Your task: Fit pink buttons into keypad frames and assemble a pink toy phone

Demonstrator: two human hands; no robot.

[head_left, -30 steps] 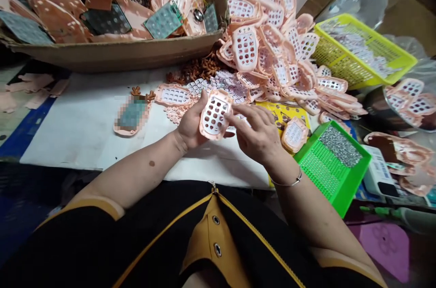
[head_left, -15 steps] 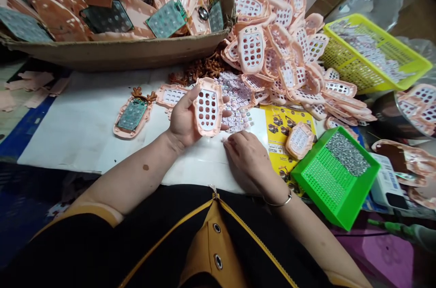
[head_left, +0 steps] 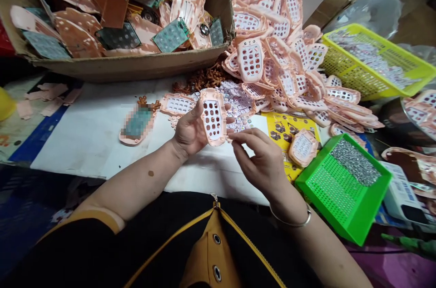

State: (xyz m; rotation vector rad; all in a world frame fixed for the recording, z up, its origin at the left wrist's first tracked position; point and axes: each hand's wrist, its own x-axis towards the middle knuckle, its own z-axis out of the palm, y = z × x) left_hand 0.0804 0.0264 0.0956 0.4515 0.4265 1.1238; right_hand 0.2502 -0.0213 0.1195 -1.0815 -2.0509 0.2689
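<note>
My left hand (head_left: 190, 130) is wrapped round a pale pink plastic casing half (head_left: 213, 117) with a white panel full of key holes. Its inner side, with raised edges, faces up. Near the casing's lower right edge, the thumb and fingertips of my right hand (head_left: 260, 158) are pinched together at something tiny and pinkish, too small to make out. To the left lies a casing with a green circuit board (head_left: 138, 122) and brown antler-shaped parts (head_left: 148, 103) at its top. Behind my left hand rests another casing half (head_left: 177, 104), beside a heap of small printed key pieces (head_left: 240, 101).
A cardboard box (head_left: 136, 67) of casings and boards stands at the back left. Piled casings (head_left: 282, 56) fill the back right, beside a yellow basket (head_left: 344, 76). At right are a green basket (head_left: 332, 201) with screws and a casing half (head_left: 303, 147) on yellow printed card.
My right hand has risen from the tabletop, its pinched fingertips now near the casing's lower edge. The left hand still holds the casing. The whole view has shifted slightly.
</note>
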